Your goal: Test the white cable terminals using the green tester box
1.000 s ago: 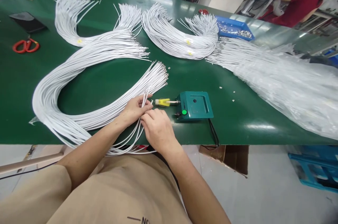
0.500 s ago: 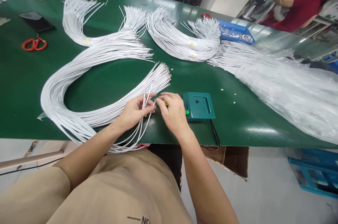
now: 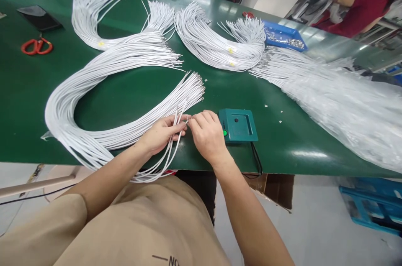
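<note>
A: Change since half a second ago: right hand (image 3: 207, 134) has drawn in a little toward the left hand (image 3: 161, 133); their fingertips now almost meet. The yellow-handled tool seen a second ago is hidden behind the right hand.

B: Hand states?

A: Left hand closed around a small bunch of white wires (image 3: 171, 149), thumb on top, wire ends poking out past the fingers. Right hand curled, thumb and forefinger pinching the tip of one wire just right of the left thumb.

B: Where do the held wires run?

A: From the left hand back over the near edge of the green table (image 3: 132, 94) and down toward the lap.

B: Surroundings?

A: Teal box (image 3: 240, 126) with a green button, just right of the right hand, touching or nearly so; I cannot tell which. Black cable leaves its near right corner. Large looped wire bundle (image 3: 94, 90) lies left and beyond the hands. More bundles farther back. Red scissors (image 3: 37, 46) far left, dark phone (image 3: 39, 17) beyond them. Blue tray (image 3: 284, 36) far right. Wires in clear plastic (image 3: 342, 103) on the right.
</note>
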